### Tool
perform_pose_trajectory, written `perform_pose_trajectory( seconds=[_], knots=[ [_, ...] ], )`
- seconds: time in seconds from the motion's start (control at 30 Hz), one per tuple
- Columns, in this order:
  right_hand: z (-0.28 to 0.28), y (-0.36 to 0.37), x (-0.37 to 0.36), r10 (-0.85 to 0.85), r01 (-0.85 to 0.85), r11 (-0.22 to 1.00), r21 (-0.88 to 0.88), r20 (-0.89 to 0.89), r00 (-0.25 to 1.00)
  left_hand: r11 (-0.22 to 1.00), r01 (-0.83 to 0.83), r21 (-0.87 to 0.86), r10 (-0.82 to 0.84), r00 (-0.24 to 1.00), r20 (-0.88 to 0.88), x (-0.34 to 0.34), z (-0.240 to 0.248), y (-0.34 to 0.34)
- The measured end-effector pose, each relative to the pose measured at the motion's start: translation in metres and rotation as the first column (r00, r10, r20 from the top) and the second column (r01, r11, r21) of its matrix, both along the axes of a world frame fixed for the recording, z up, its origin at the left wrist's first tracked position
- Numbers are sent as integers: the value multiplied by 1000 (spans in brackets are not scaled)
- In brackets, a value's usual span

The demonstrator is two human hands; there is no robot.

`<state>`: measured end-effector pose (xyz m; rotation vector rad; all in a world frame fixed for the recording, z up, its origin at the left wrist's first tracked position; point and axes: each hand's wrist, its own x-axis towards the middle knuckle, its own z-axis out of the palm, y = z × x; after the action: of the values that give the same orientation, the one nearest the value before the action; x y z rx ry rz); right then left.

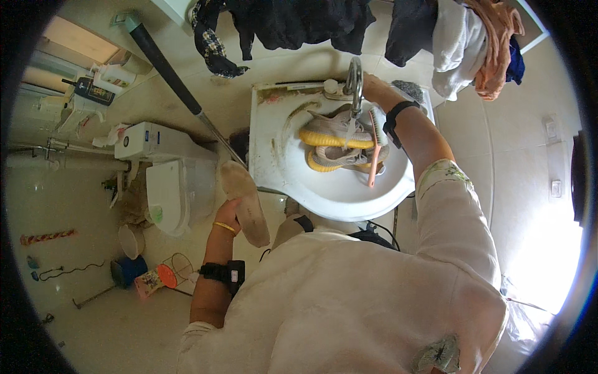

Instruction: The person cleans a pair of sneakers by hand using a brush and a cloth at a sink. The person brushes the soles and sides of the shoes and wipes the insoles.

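My left hand [229, 215] is closed around the edge of a beige shoe insole [246, 202], held beside the left of the white washbasin [274, 168]. My right hand [374, 87] reaches to the back of the basin, against the chrome faucet [355, 84]; its fingers are mostly hidden there. A thin stream of water [351, 129] falls from the spout. Below it, a pair of beige knit sneakers [336, 132] with yellow soles lies on its side in the basin. A scrub brush [375, 153] with an orange handle leans across them on the right.
Dark clothes [299, 25] and a white cloth [458, 47] hang above the basin. A long black-gripped pole [165, 68] slants down toward its left side. Further left stands a toilet [168, 193], with a blue bucket [129, 271] and an orange wire basket [174, 272] on the floor.
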<state>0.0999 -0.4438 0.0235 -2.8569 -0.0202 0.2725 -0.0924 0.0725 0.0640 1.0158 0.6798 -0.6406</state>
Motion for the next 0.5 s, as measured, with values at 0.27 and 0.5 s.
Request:
perform_pose_trajectory(
  seconds=[0.27,0.5],
  knots=[
    [60,45,-18,-282,280,959,-35,-163,945,981,154,118,-176,962,208,13,-36,8],
    [18,18,-141,-467,422,875,238,178,866,988,136,69,-144,979,145,46,-26,-41]
  ],
)
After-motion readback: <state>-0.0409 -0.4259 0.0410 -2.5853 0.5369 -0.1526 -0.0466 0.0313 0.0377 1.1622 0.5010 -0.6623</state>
